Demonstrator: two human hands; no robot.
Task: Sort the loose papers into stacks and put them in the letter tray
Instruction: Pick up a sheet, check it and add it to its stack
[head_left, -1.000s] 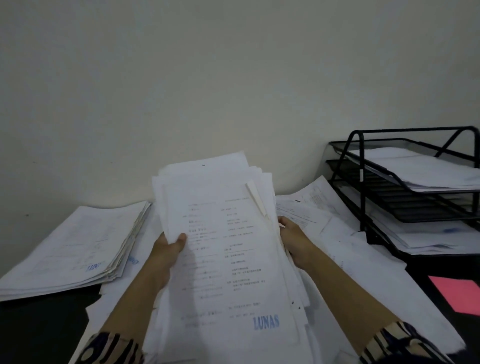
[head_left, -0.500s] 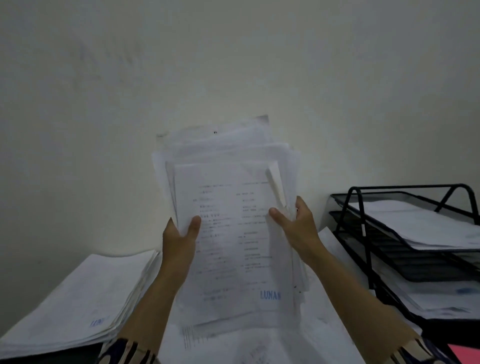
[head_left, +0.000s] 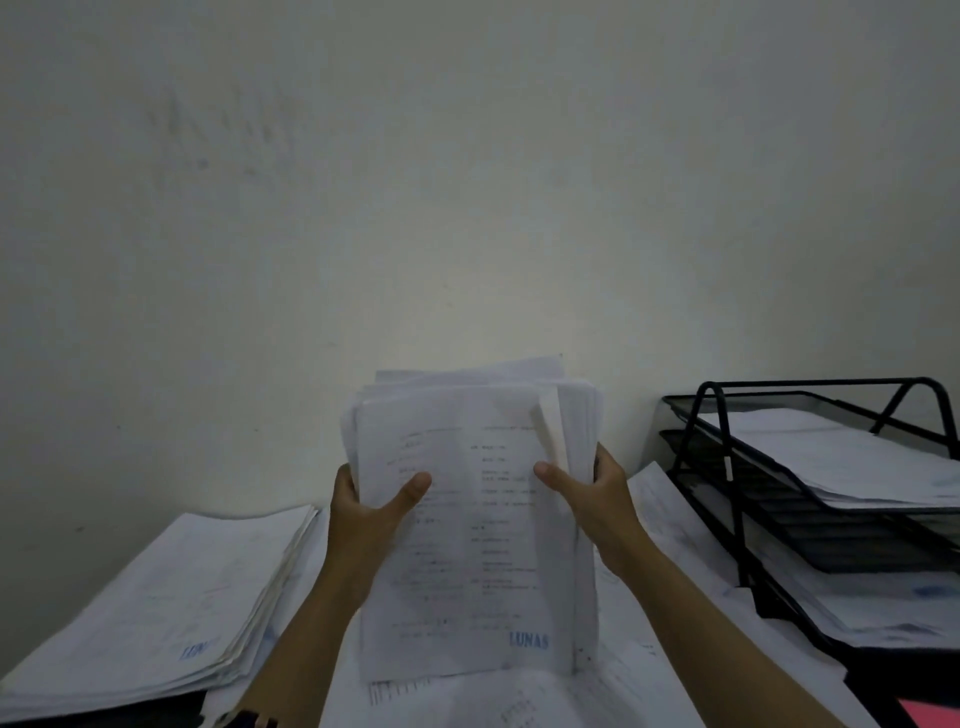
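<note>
The bundle of papers (head_left: 467, 545) stood upright between both hands, its lower edge on loose sheets (head_left: 649, 686) spread on the desk. The left hand (head_left: 363, 512) gripped its left edge, thumb across the front page; the right hand (head_left: 592, 493) gripped the right edge likewise. A finished stack (head_left: 150, 608) lay left. The black letter tray (head_left: 737, 499), already holding papers, stood right, against the wall (head_left: 467, 182).

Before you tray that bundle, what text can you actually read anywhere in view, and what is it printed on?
"LUNAS": blue stamp at the bottom right of the front sheet of the held bundle.
"LUN...": blue stamp, partly readable, on the paper stack at left.
Printed lines on the front sheet: too blurred to read.
Papers in the letter tray: no readable text.
</note>
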